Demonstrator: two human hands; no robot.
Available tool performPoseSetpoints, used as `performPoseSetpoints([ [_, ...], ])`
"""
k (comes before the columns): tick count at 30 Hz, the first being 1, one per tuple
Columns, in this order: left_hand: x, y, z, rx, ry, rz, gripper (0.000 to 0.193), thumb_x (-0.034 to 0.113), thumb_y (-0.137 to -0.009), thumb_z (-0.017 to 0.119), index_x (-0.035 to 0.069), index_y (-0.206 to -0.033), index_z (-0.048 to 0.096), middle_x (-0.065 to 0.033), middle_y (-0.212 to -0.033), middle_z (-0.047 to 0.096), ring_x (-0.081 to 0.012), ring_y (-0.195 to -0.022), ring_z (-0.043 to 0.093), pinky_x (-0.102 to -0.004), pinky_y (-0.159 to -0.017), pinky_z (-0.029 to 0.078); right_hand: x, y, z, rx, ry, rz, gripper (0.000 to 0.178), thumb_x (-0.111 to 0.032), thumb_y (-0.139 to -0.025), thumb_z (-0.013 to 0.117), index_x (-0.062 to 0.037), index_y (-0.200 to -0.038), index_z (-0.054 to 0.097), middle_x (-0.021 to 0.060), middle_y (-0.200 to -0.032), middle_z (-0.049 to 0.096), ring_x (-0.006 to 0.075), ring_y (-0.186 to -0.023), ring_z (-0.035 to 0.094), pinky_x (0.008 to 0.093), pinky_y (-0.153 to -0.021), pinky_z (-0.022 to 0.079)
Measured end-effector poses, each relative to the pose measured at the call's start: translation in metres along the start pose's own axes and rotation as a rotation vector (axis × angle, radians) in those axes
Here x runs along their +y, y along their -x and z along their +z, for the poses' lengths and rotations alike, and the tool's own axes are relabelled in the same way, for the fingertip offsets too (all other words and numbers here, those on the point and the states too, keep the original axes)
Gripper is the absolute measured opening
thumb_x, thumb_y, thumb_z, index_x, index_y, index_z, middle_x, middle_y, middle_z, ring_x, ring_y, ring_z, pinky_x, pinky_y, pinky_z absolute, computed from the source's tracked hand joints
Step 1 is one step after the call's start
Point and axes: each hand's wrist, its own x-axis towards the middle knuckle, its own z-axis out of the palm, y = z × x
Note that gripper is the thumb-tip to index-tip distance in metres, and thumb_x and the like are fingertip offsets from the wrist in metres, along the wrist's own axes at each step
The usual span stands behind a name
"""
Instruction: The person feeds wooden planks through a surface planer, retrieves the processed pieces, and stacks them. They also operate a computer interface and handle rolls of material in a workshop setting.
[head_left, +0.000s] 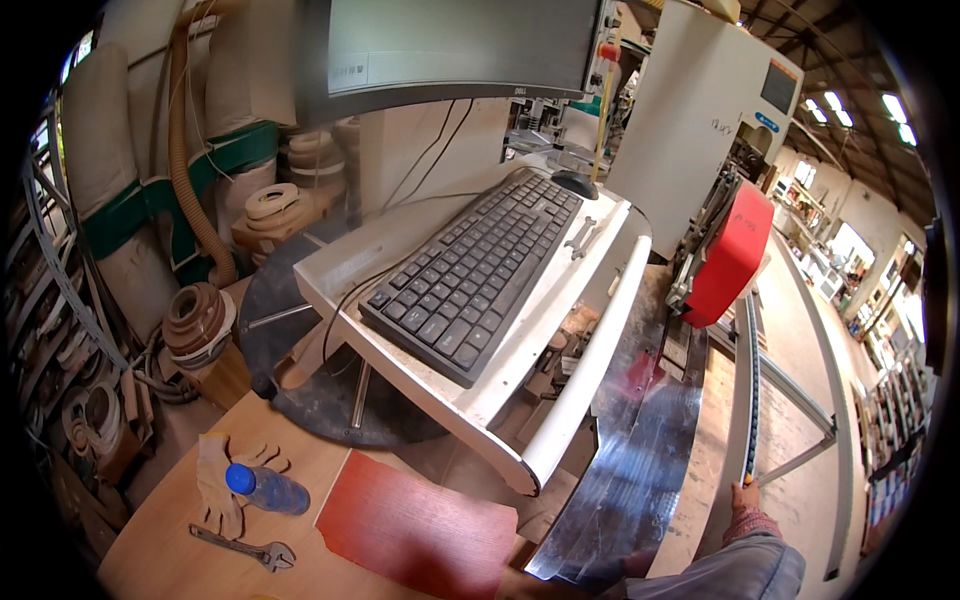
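My right hand (744,497) is at the lower right, at the near end of a long narrow rail (754,400) with a dark beaded strip along it. It touches or grips the rail there; its fingers are too small and partly hidden to tell which. A patterned cuff and a grey-blue sleeve (740,570) lead to it from the lower edge. Left of the sleeve lies a shiny metal plate (630,480), below a machine head with a red cover (735,255). My left hand is out of view.
A black keyboard (475,270), a mouse (574,184) and an open-end wrench (580,238) lie on a white shelf under a monitor (460,45). On the wooden table are a reddish sheet (420,525), a blue-capped bottle (270,489), work gloves (218,490) and an adjustable wrench (245,547).
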Motion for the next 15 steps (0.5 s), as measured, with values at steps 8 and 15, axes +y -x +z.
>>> performPoseSetpoints([
  [8, -0.007, 0.010, 0.008, -0.024, -0.041, 0.013, 0.053, 0.044, -0.098, 0.044, 0.003, -0.127, 0.058, -0.0216, -0.124, 0.059, -0.0451, -0.118, 0.053, -0.0611, -0.096, 0.042, -0.001, 0.000, -0.002, -0.013, -0.008, -0.035, 0.051, -0.025, -0.079, 0.072, 0.0042, -0.117, 0.056, 0.0222, -0.101, 0.069, 0.0351, -0.095, 0.068, 0.0404, -0.084, 0.052],
  [15, -0.014, 0.015, 0.013, -0.054, -0.073, 0.023, 0.052, 0.044, -0.097, 0.046, 0.003, -0.127, 0.058, -0.0206, -0.124, 0.059, -0.0445, -0.117, 0.054, -0.0606, -0.095, 0.042, 0.005, -0.005, -0.001, -0.134, -0.192, -0.031, 0.054, -0.029, -0.082, 0.070, 0.0038, -0.121, 0.053, 0.0246, -0.109, 0.066, 0.0394, -0.104, 0.064, 0.0435, -0.093, 0.049],
])
